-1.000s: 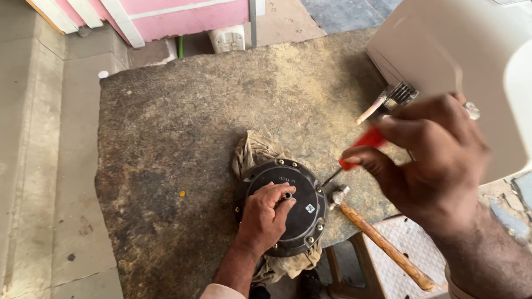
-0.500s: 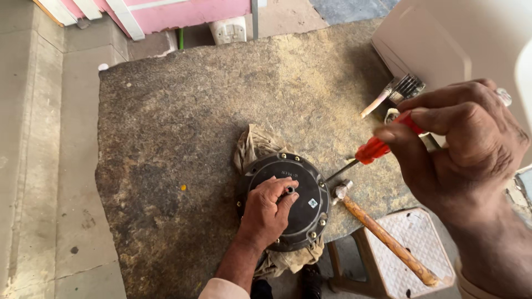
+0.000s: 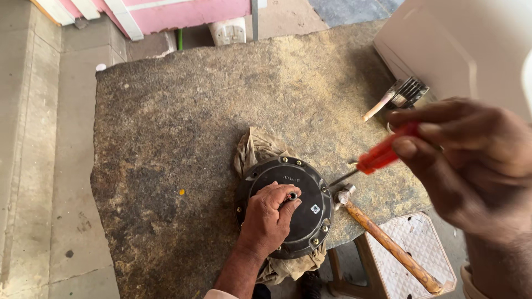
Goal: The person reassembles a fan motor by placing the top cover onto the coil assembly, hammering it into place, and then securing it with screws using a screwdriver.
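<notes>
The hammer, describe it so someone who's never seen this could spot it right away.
On the stone slab, find the round black motor cover lying on a rag. The hammer lies just right of it, its wooden handle overhanging the slab's edge, unlike the red-handled screwdriver.

I count one round black motor housing [image 3: 293,207], lying on one crumpled rag [image 3: 256,149], near the right edge of one stone slab table [image 3: 194,111]. Around the housing's rim I can see five brass-coloured bolt heads; others may be hidden under my left hand [image 3: 267,217]. One red-handled screwdriver [image 3: 372,160] is in my right hand [image 3: 471,166]. One wooden-handled hammer [image 3: 388,243] lies near right. One brush [image 3: 396,97] lies far right. One white grated stool [image 3: 413,249] sits below the table edge.
</notes>
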